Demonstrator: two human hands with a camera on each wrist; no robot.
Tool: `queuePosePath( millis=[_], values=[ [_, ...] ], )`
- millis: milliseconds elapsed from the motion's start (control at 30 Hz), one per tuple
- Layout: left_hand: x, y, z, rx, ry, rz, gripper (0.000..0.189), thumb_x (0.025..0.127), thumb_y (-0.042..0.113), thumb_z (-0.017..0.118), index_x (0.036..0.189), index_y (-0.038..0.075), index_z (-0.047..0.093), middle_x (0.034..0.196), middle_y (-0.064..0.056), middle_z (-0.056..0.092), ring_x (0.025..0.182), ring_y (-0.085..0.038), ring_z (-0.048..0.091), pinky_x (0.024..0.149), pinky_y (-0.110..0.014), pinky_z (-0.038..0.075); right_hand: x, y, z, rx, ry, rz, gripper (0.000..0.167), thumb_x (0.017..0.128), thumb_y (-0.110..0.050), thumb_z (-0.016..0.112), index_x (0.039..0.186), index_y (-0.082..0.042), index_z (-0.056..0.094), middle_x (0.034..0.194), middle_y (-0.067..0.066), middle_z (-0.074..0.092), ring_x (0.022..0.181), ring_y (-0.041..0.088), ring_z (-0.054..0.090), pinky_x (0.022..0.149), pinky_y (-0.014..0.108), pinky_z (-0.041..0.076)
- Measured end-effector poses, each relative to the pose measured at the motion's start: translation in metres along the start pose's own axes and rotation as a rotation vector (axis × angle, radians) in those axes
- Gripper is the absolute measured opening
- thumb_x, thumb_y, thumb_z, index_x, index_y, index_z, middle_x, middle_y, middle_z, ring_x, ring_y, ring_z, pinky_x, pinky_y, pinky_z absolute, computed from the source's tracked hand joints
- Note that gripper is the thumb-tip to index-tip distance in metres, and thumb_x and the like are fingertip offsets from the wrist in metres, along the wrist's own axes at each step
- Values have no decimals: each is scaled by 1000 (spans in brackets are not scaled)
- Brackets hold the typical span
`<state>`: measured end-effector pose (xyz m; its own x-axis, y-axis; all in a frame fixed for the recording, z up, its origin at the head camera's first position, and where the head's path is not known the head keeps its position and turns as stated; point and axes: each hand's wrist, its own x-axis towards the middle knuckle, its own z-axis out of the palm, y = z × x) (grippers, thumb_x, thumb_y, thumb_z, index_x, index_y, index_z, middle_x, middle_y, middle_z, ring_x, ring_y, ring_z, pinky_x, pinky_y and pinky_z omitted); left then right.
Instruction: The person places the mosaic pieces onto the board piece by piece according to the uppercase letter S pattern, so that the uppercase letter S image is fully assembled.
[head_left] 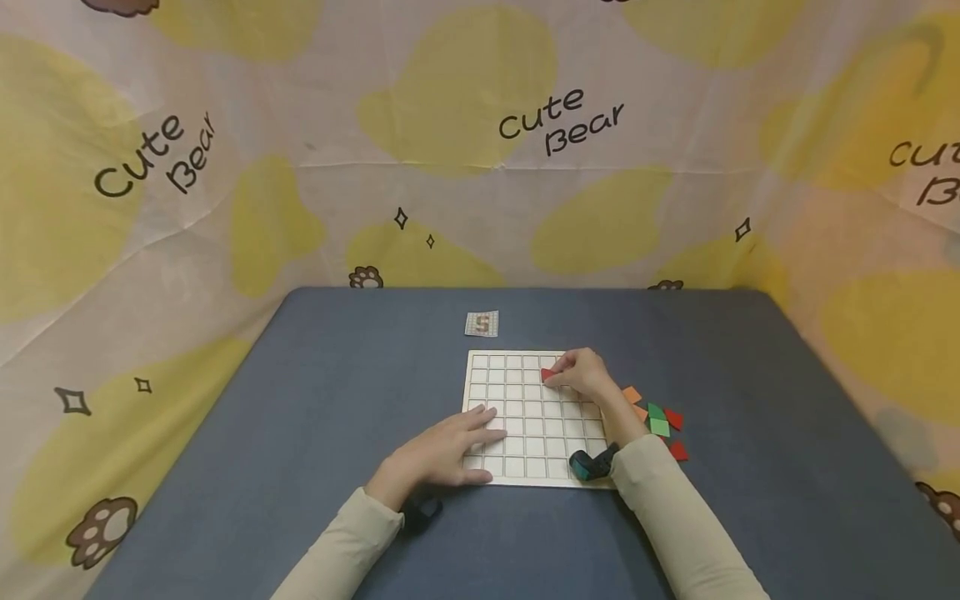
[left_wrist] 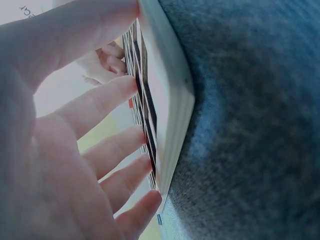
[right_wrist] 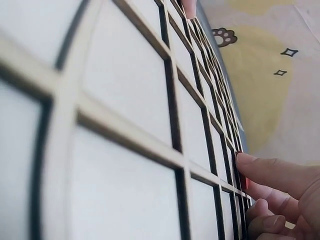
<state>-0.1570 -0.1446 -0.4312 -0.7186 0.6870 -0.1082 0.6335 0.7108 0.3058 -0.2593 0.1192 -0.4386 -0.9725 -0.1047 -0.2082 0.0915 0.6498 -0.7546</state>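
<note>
Printed backdrop [head_left: 450, 108]: evenly lit.
Right sleeve [head_left: 682, 525]: soft shadow cast on tabletop [head_left: 240, 467].
Left hand [left_wrist: 65, 165]: shaded; background [left_wrist: 55, 95] washed out by glare.
Grid board [right_wrist: 120, 195]: nearest bars [right_wrist: 64, 95] blurred, right wrist view.

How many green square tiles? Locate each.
2: right of the white gridded board in the head view, a darker green tile and, just below it, a lighter green tile. The right forearm may hide others.

Grid board [head_left: 532, 410]: smooth, wood-like. Tabletop [head_left: 352, 375]: matt, rough-grained. Backdrop [head_left: 457, 108]: creased cloth. Sleeves [head_left: 678, 512]: matt cloth.
</note>
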Motion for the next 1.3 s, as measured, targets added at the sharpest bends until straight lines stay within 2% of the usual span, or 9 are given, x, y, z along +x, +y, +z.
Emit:
queuePosePath(
  millis=[333, 533, 767, 1000, 1300],
  values=[
    [1, 0, 0, -1, -7, 3, 61, 85, 41, 67, 140, 19, 52, 155, -12, 38, 147, -31, 33, 116, -47, 35, -2, -2, -1, 8, -16, 9, 22, 80, -20, 77, 92, -5, 67, 88, 7, 58, 83, 21, 50, 65, 26, 40],
    [2, -1, 2, 7, -14, 1, 61, 85, 40, 67, 140, 18, 51, 155, -12, 39, 146, -31, 34, 116, -48, 35, -2, 0, -1, 16, -26, 13, 21, 81, -20, 76, 93, -4, 69, 92, 8, 61, 84, 21, 49, 65, 26, 40],
    [1, 1, 1, 17, -6, 9, 61, 85, 40, 67, 140, 18, 51, 155, -12, 39, 146, -31, 34, 116, -47, 36, -4, -3, 1, 0, 5, 34, 20, 82, -20, 75, 94, -5, 69, 103, 13, 64, 91, 23, 52, 69, 26, 42],
    [1, 3, -2, 17, -8, 3, 61, 85, 40, 67, 140, 18, 51, 155, -12, 39, 146, -31, 34, 116, -47, 35, -4, -3, 1, 5, 22, 30, 20, 82, -19, 76, 93, -5, 70, 98, 12, 63, 88, 22, 52, 65, 25, 41],
    [0, 4, -1, -2, -21, -15, 61, 86, 40, 67, 140, 19, 51, 156, -11, 37, 147, -31, 32, 117, -47, 34, -8, -4, 1, -8, 19, 34, 20, 83, -21, 74, 95, -5, 70, 98, 12, 62, 90, 24, 54, 67, 27, 42]
  ],
)
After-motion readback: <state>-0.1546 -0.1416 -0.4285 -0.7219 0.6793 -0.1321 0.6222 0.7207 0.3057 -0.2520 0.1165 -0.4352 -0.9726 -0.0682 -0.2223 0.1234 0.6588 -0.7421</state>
